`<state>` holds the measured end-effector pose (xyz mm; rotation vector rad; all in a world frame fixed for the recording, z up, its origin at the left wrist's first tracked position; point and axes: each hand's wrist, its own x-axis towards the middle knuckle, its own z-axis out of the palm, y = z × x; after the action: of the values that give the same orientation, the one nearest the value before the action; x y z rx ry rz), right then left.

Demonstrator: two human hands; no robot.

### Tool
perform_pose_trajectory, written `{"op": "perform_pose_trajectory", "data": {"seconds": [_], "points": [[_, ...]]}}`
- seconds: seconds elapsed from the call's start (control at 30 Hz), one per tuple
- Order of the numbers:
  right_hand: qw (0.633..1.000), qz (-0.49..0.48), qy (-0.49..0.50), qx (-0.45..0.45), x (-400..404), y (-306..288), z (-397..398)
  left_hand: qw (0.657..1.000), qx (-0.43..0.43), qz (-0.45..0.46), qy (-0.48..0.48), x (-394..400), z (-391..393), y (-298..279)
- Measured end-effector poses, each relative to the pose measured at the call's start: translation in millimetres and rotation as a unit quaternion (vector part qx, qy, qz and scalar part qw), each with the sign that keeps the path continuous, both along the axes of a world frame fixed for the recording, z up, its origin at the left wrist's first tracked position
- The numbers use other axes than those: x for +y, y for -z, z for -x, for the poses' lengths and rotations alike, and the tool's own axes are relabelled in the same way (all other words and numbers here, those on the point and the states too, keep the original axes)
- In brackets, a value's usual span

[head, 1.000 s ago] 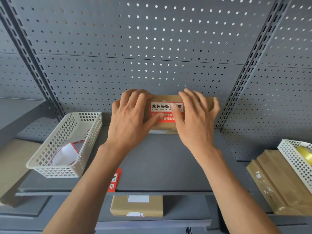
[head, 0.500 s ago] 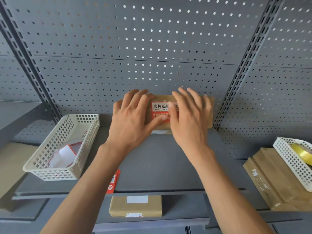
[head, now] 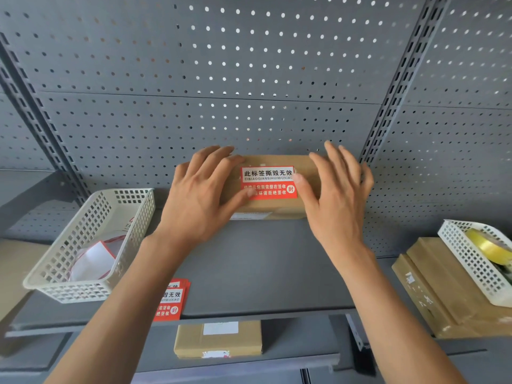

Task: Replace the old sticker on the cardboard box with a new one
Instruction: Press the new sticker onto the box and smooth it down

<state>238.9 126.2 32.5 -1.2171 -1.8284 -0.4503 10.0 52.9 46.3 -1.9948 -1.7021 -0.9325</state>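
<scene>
the box (head: 273,209) stands at the back of the grey shelf (head: 249,273), against the pegboard (head: 221,79), with the red and white sticker (head: 268,182) on its front face. the left hand (head: 198,200) lies flat over the box's left part, fingers straight, thumb tip touching the sticker's lower left edge. the right hand (head: 336,200) is spread with straight fingers at the box's right end, thumb just beside the sticker's right edge; whether it touches the box i cannot tell. neither hand grasps anything. near the shelf's front edge, partly under the left forearm, lies a small stack of stickers (head: 173,300). to the left a white basket (head: 91,245) holds peeled paper scraps (head: 94,261). on the right, another basket (head: 476,261) with a yellow tape roll (head: 489,246) rests on stacked brown boxes (head: 443,286). a lower shelf holds a flat parcel (head: 219,339) with a white label.
</scene>
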Motion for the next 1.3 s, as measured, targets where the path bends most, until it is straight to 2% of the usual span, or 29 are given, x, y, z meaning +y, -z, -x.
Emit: {"op": "perform_pose_trajectory", "data": {"seconds": [0.13, 0.37, 0.73, 0.87, 0.93, 1.0, 1.1, 1.17, 1.3], "points": [[1.0, -0.002, -0.004, 0.007, -4.8, -1.8, -1.5, 1.0, -0.001, 0.014, 0.018, -1.6, 6.3, -0.9], [0.997, -0.015, -0.072, -0.004, -26.7, 6.9, 38.6, 0.999, -0.03, 0.015, -0.006, 0.9, -6.8, -5.0], [0.999, 0.021, -0.036, 0.025, -14.2, 13.3, -14.4, 0.997, -0.031, 0.045, 0.045, -4.0, 8.7, -5.7], [0.995, 0.055, -0.057, 0.058, -9.0, -0.7, -12.8, 0.991, -0.118, 0.04, 0.051, -2.1, 6.5, -9.3], [0.988, 0.092, -0.08, 0.09, -5.2, -15.5, -8.6, 0.982, -0.184, 0.024, 0.035, 1.6, 0.4, -13.3], [0.981, 0.137, -0.089, 0.108, -2.8, -30.8, -2.8, 0.977, -0.214, 0.011, 0.018, 6.2, -6.6, -16.2], [0.976, 0.19, -0.077, 0.068, -0.6, -40.7, 8.3, 0.977, -0.211, -0.002, 0.005, 11.6, -10.7, -16.1], [0.979, 0.186, -0.074, 0.042, 2.4, -37.3, 12.3, 0.979, -0.203, -0.005, 0.005, 13.0, -10.0, -15.5], [0.981, 0.156, -0.107, 0.05, 6.1, -26.8, 9.5, 0.986, -0.166, -0.009, 0.025, 11.6, -3.1, -10.2]]}}
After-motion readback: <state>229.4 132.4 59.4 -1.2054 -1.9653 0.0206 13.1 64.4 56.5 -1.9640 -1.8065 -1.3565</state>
